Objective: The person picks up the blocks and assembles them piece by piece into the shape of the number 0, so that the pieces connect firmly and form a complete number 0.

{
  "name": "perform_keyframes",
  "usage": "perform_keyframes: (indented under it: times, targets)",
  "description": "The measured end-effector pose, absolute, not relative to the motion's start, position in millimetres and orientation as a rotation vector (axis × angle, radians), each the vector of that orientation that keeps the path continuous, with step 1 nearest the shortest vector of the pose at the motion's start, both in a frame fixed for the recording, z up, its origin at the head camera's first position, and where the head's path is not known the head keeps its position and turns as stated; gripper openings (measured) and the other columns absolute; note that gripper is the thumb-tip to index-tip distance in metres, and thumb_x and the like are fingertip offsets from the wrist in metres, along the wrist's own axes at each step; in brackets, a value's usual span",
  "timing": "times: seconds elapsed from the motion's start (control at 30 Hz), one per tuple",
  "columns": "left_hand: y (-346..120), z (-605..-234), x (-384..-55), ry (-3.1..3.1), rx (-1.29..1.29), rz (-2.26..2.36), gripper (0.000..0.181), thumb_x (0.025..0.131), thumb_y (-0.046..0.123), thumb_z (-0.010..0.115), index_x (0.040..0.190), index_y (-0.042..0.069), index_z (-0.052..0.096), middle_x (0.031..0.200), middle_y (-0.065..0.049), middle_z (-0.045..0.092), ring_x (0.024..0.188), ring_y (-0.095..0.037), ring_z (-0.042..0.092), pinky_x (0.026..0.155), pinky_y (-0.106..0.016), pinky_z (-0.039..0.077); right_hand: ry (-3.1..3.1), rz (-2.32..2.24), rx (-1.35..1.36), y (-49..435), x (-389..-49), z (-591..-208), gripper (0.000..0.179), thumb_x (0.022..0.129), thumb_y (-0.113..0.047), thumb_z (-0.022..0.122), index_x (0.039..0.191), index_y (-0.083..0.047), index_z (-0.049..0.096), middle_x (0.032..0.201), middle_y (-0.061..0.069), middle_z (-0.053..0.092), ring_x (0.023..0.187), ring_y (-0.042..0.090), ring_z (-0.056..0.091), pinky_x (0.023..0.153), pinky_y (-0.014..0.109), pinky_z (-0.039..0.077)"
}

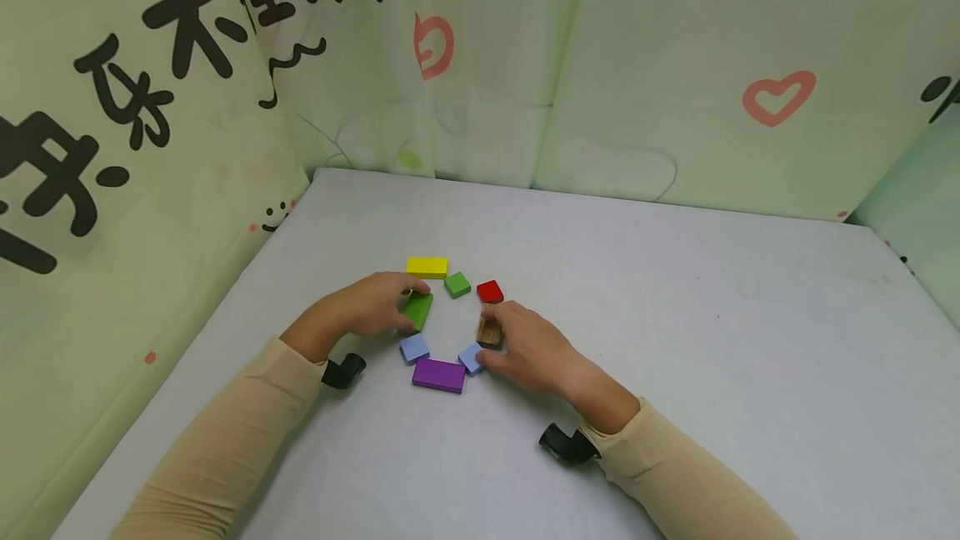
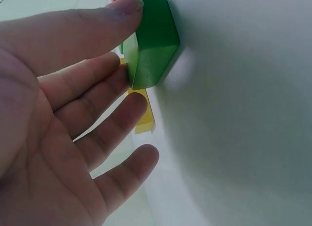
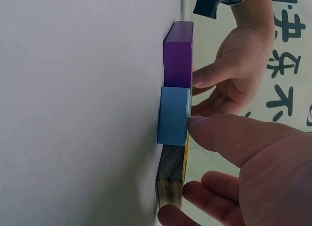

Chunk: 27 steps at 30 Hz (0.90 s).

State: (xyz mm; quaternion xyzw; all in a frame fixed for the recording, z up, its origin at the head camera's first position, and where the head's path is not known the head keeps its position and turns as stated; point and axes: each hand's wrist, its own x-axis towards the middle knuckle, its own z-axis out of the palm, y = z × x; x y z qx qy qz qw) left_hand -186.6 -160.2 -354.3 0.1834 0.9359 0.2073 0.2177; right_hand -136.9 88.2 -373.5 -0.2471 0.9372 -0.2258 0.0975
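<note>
Wooden blocks form a ring on the table. My left hand (image 1: 378, 304) holds a green block (image 1: 419, 312) at the ring's left side, thumb at its near end and fingers at its far end. In the left wrist view the thumb lies on that block's edge. My right hand (image 1: 536, 346) spans a brown wood-grain block (image 1: 490, 333) on the right side, index fingertip at its far end. The right thumb touches a light blue block (image 3: 174, 115) beside it. A purple block (image 1: 438, 375) lies at the near side, between that blue block and another light blue block (image 1: 414, 348).
At the ring's far side lie a yellow block (image 1: 427, 267), a small green block (image 1: 457, 285) and a red block (image 1: 491, 292). The white table (image 1: 675, 315) meets pale green printed curtains (image 1: 660, 65) at the back and left. Each wrist wears a black camera.
</note>
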Motion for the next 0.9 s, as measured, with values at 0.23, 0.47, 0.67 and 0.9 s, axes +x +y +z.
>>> perform_keyframes:
  times: [0.23,0.47,0.67,0.9]
  targets:
    - [-160.5,-355.3,-185.3,2.589,0.498,0.581,0.056,0.092,0.010,0.073,0.144,0.005,0.051,0.147,-0.017,0.048,0.136,-0.033,0.042,0.113,-0.048,0.032,2.769,-0.668,-0.720,87.5,-137.1,-373.0,0.056,0.094,-0.024,0.071,0.139,0.001,0.051,0.139,0.016,0.053,0.124,0.030,0.053,0.104,0.044,0.043]
    - [-161.9,-357.2,-185.4,2.589,0.505,0.582,0.057,0.091,0.011,0.074,0.143,0.006,0.052,0.146,-0.016,0.049,0.136,-0.032,0.043,0.112,-0.048,0.033,2.771,-0.681,-0.708,87.5,-136.8,-373.1,0.057,0.093,-0.026,0.071,0.139,0.001,0.051,0.139,0.016,0.053,0.124,0.029,0.053,0.104,0.044,0.043]
    - [-162.5,-358.9,-186.3,2.593,0.510,0.583,0.057,0.091,0.011,0.074,0.143,0.006,0.052,0.146,-0.016,0.049,0.136,-0.032,0.043,0.112,-0.048,0.033,2.769,-0.689,-0.707,87.4,-136.2,-372.5,0.058,0.093,-0.026,0.072,0.140,0.001,0.050,0.140,0.016,0.052,0.124,0.029,0.052,0.104,0.044,0.043]
    - [-162.5,-357.8,-184.3,2.594,0.506,0.579,0.057,0.091,0.012,0.075,0.143,0.005,0.052,0.146,-0.016,0.049,0.136,-0.032,0.043,0.112,-0.048,0.033,2.768,-0.691,-0.707,87.5,-136.2,-373.1,0.058,0.093,-0.026,0.072,0.139,0.001,0.051,0.139,0.015,0.053,0.124,0.029,0.053,0.104,0.044,0.044]
